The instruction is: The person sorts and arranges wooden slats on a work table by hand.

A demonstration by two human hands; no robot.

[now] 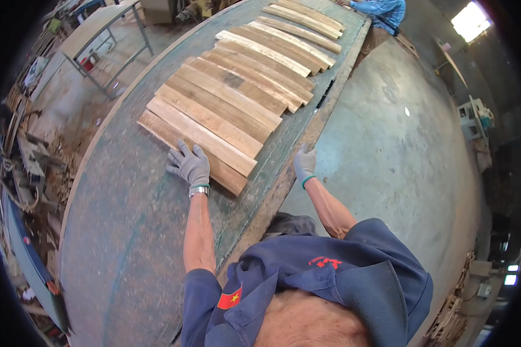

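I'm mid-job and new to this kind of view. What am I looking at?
No robot here: a person in a dark blue shirt wears a head camera looking forward and down. On the long, worn grey-green table lies a row of flat brown wooden planks. The grey-gloved left hand lies spread over the nearest plank. The grey-gloved right hand is beside the table's edge; whether it holds anything is unclear. A co-worker's blue sleeve shows at the far end.
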